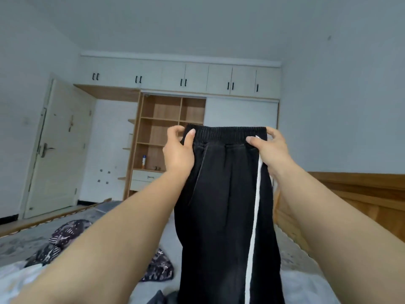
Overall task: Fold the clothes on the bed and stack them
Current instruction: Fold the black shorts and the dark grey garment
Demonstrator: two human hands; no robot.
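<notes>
The trousers (221,205) hang upright in the air above the bed (306,277), held by the waistband at the top, with their long axis running straight down toward the mattress. The left hand (178,148) pinches the waistband's left corner, thumb in front and fingers curled behind; the right hand (270,148) pinches the right corner beside the white stripe (255,205). The hands sit level with each other, one at each end of the waistband, and neither is clearly nearer the cloth.

The legs seem to lie together, front panel facing the person, with the lower ends out of view below the frame, so whether the hems touch the bed cannot be told.

Below and left of the trousers lies a patterned garment (65,240), and another patterned piece (160,266) lies just beside their left edge. Right of the trousers the bed shows bare sheet up to the wooden headboard (361,194). That side looks like the better room for laying them down flat, probably with the waistband carried away from the patterned clothes.
</notes>
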